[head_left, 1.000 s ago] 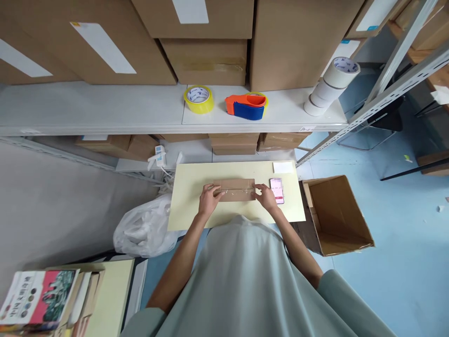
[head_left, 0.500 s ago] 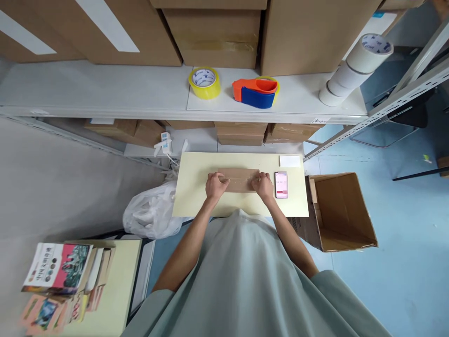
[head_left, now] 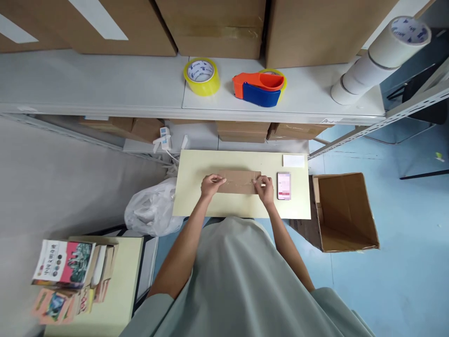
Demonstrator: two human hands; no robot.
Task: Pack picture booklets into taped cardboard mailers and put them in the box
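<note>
A small flat cardboard box (head_left: 238, 186) lies on the pale yellow table in front of me. Along its top runs a faint, shiny strip of clear tape (head_left: 240, 181). At the box's left end, my left hand (head_left: 211, 185) is closed in a pinch on the strip's end. My right hand (head_left: 264, 189) pinches the other end near the box's right edge, where a bit of clear film glints at the fingertips. A phone (head_left: 284, 186) with a lit pink screen lies just right of my right hand.
A white card (head_left: 293, 161) lies at the table's (head_left: 192, 206) back right. On the shelf above stand a yellow tape roll (head_left: 201, 77), an orange-and-blue tape dispenser (head_left: 259, 89) and stacked white rolls (head_left: 382, 61). An open carton (head_left: 345, 210) is right; a plastic bag (head_left: 152, 208) and books (head_left: 65, 264) are left.
My left hand has shifted slightly left, to the box's left edge, with its fingers stretched straighter. My right hand stays near the right end. The view has tilted a little.
</note>
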